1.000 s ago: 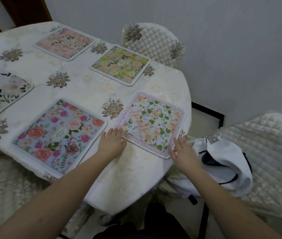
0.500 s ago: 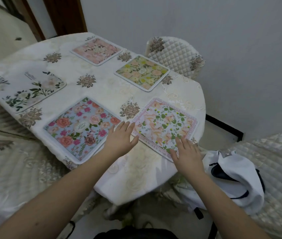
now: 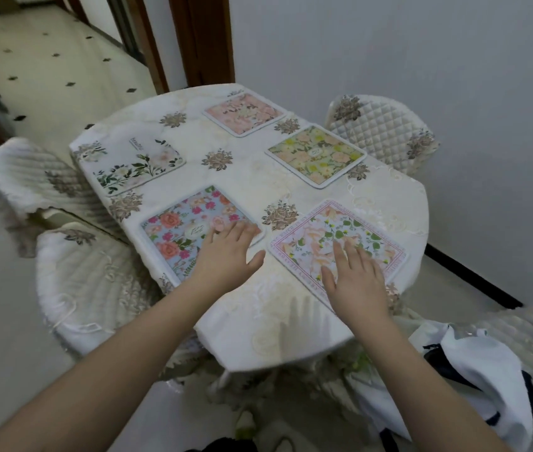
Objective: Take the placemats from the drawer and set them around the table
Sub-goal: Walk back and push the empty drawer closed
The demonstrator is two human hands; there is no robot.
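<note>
Several floral placemats lie flat on the white-clothed table (image 3: pixel 252 177). Nearest are a blue one with pink roses (image 3: pixel 177 230) and a pink-bordered one with green leaves (image 3: pixel 369 236). Farther back lie a white one with dark leaves (image 3: pixel 134 164), a yellow-green one (image 3: pixel 315 154) and a pale pink one (image 3: pixel 244 112). My left hand (image 3: pixel 226 259) hovers open over the blue mat's near right corner. My right hand (image 3: pixel 356 278) is spread open over the near edge of the pink-bordered mat. Neither hand grips anything.
Quilted white chairs stand at the far right (image 3: pixel 385 132), at the left (image 3: pixel 30 177) and near left (image 3: pixel 92 288). A white and dark cloth bundle (image 3: pixel 473 380) lies on the seat at my right. A wooden door frame (image 3: pixel 200 40) stands behind the table.
The view has pulled back and up, showing the whole table and more chairs. Both hands have lifted off the pink-bordered mat's edges; the left has moved over the blue mat's corner.
</note>
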